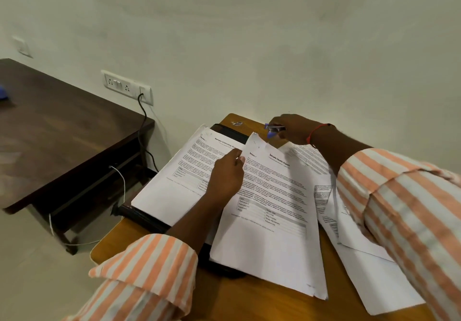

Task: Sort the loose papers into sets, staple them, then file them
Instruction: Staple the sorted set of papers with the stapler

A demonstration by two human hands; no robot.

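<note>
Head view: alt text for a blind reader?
A person's right hand grips a small blue stapler near the top corner of a paper set that the left hand holds by its edge. A second set lies on a black folder; loose sheets lie to the right.

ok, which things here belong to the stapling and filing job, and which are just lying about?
Job:
left hand holding the Health Report set
right hand gripping the blue stapler
Internship stack
black folder
loose sheets

Lying about:
dark side table
socket panel
black cable
white cord
</note>
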